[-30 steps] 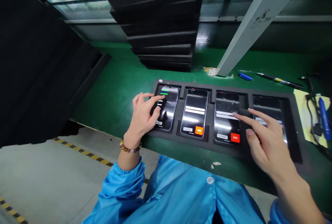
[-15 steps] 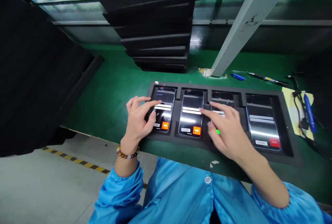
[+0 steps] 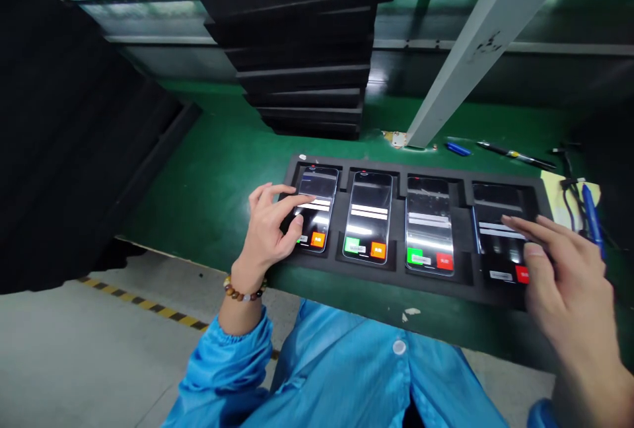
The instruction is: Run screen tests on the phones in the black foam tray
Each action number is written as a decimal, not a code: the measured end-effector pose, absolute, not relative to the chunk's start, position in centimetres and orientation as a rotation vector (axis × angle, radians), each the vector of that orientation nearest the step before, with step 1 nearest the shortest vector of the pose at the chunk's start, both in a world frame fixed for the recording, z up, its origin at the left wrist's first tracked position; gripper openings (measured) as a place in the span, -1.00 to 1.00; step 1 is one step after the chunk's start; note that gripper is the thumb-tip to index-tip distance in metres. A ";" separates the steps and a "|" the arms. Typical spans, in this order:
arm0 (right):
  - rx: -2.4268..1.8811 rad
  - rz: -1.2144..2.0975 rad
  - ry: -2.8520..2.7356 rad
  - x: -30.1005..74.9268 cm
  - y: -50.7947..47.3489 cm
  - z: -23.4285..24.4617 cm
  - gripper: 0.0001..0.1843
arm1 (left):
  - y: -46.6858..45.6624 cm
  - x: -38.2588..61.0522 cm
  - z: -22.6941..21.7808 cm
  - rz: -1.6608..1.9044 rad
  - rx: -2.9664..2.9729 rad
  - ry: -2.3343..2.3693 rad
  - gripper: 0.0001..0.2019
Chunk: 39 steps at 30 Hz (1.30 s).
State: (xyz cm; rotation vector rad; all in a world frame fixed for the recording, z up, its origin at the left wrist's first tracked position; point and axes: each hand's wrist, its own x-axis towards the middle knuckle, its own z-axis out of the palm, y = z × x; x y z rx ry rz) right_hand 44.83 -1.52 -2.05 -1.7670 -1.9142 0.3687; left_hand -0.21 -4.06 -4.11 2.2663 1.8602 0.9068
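Several phones with lit screens lie in a row in the recesses of a black foam tray [image 3: 463,240]. My left hand [image 3: 270,226] is open over the leftmost phone [image 3: 319,180], its index fingertip at white bars on the screen. Beside it, the second phone [image 3: 369,226] shows a green and an orange square. A third phone [image 3: 428,226] displays a green and a red square. Over the rightmost phone [image 3: 495,253] my right hand [image 3: 569,273] is open, index finger stretched to its white bars and thumb near a red square. Neither hand grips anything.
Stacked black trays [image 3: 307,71] stand behind on the green table [image 3: 222,150]. A grey post [image 3: 456,71] slants up from the table. Toward the right lie a blue cap [image 3: 458,149], a black pen [image 3: 515,154], a blue pen [image 3: 592,216], cables and yellow paper [image 3: 555,197].
My right hand has moved right, from the second and third phones to the rightmost one. Green squares now show on the other phones. My left hand has hardly shifted.
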 end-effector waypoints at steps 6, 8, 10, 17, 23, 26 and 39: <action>-1.710 0.354 -1.912 45.9 -2.0 -3.6 -0.52 | -4.1 -0.4 -4.2 0.922 2.261 1.901 -0.63; -1.689 0.346 -1.914 46.0 -1.8 -4.1 -0.50 | -4.1 -0.4 -4.3 0.946 2.244 1.938 -0.62; -1.690 0.343 -1.926 46.2 -1.7 -4.4 -0.48 | -4.0 -0.4 -4.3 0.950 2.217 1.991 -0.60; -1.739 0.239 -1.909 46.1 -0.7 -4.6 -0.36 | -4.3 1.8 -3.5 0.723 2.114 2.336 -0.56; -1.979 0.113 -2.035 44.4 1.6 -5.0 0.19 | -3.7 5.5 -3.2 0.535 2.060 2.469 -0.47; -2.047 0.080 -2.064 43.9 2.3 -4.6 0.18 | -3.3 5.6 -3.7 0.712 1.943 2.426 -0.52; -1.926 0.218 -1.980 45.8 -0.8 -3.8 -0.17 | -3.6 5.1 -3.8 0.867 1.761 2.318 -0.66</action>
